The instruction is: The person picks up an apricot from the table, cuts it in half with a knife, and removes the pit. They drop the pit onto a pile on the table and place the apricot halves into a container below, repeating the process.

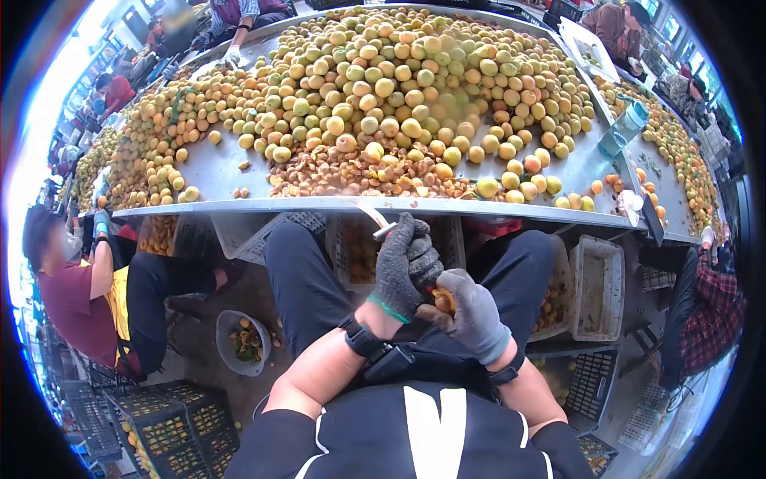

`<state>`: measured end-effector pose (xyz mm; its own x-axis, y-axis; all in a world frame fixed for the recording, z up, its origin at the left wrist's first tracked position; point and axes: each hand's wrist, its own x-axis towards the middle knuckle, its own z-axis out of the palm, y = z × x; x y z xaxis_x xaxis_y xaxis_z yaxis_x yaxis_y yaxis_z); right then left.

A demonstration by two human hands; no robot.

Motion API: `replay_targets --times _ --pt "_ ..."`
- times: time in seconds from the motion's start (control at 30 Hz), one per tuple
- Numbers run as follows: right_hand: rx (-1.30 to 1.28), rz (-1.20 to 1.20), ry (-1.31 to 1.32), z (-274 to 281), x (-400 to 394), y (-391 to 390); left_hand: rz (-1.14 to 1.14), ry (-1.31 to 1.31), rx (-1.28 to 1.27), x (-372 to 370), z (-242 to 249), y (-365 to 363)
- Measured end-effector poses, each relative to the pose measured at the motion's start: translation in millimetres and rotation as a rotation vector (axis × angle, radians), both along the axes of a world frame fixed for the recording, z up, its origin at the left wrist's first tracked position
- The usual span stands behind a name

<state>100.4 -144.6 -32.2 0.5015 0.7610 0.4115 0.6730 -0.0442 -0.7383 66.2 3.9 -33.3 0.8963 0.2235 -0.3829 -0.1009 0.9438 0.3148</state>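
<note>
My left hand [405,267], in a dark grey knit glove, is closed around a small tool [384,231] whose metal end sticks out above the fist. My right hand [471,315], in a lighter grey glove, grips an orange fruit [443,300] close against the left hand. Both hands are above my lap, just in front of the table edge [319,205]. On the table lies a large heap of yellow-green and orange fruit [383,72]. Nearer the edge is a pile of brownish fruit pieces [359,174].
A person in a maroon shirt [80,307] sits at the left, another in a plaid shirt [710,303] at the right. Below are a white bucket [226,351], black crates [171,419] and a pale crate [598,287]. A clear greenish container [626,128] stands on the table.
</note>
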Motion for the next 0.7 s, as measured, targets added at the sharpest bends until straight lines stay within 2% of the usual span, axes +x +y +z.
replay_targets --times 0.13,0.2,0.23,0.27,0.33,0.37,0.4,0.47,0.5,0.53,0.6,0.63,0.67,0.7 --pt "0.029 0.077 -0.012 -16 6 0 0.025 0.011 -0.038 -1 -2 6" --pt "0.172 0.079 0.451 -18 1 7 0.045 -0.125 -0.144 2 -12 18" --pt "0.184 0.065 0.717 -17 1 9 0.081 -0.107 -0.065 -1 -3 23" --pt "0.184 0.067 0.713 -16 6 11 0.082 -0.111 -0.065 -3 -1 29" --pt "0.203 0.106 1.39 -18 19 16 0.151 -0.134 0.009 -9 1 43" --pt "0.127 0.068 1.112 -30 24 22 0.189 -0.113 0.046 -13 4 48" --pt "0.126 0.069 1.11 -40 26 28 0.188 -0.131 0.055 -18 2 54" --pt "0.129 0.06 1.108 -58 33 38 0.232 0.014 0.069 -23 9 58" --pt "0.164 0.053 1.252 -67 39 42 0.245 0.011 0.044 -27 0 60" --pt "0.165 0.052 1.248 -73 43 48 0.24 -0.001 0.009 -32 -8 62" --pt "0.187 -0.183 1.519 -88 50 62 0.249 0.007 -0.034 -38 -19 64" --pt "0.267 -0.151 1.547 -107 55 68 0.238 0.004 -0.016 -41 -25 65" --pt "0.163 -0.335 1.387 -145 65 80 0.218 -0.101 -0.075 -44 -43 68" --pt "0.143 -0.437 1.219 -164 67 89 0.205 -0.095 -0.066 -46 -51 69"
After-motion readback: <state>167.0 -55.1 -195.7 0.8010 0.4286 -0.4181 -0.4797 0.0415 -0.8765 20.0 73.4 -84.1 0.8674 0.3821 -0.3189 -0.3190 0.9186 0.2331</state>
